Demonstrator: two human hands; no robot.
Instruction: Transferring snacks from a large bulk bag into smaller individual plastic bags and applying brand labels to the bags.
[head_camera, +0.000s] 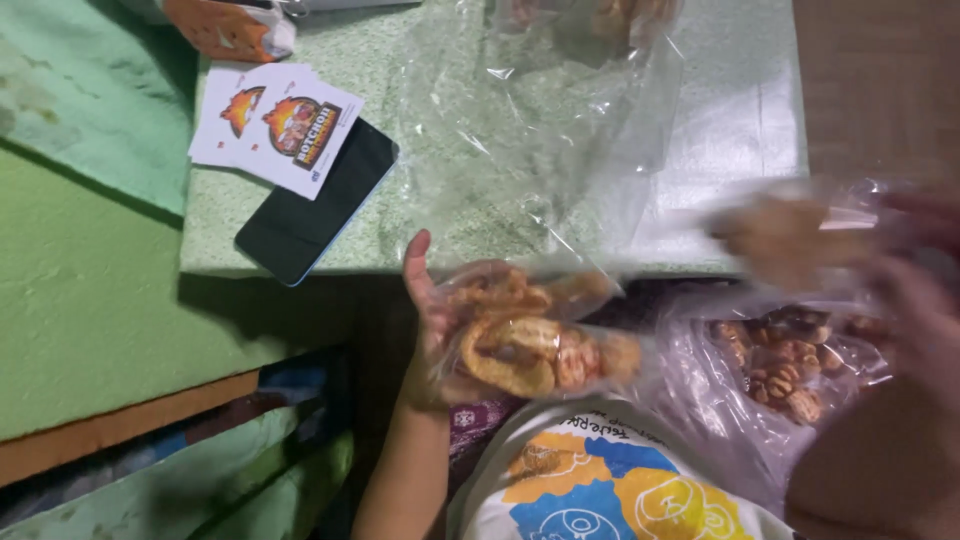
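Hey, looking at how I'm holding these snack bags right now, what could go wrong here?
1. The left hand cradles a small clear bag of fried snacks from beneath, off the table edge; it may slip out and drop.
2. The large open bag of snacks sags low by your lap, so pieces might spill.
3. The right hand is blurred with motion close to that bag and could knock it.

Green-clothed table (700, 130): phone (315, 205), cards (275, 125), plastic (540, 130).
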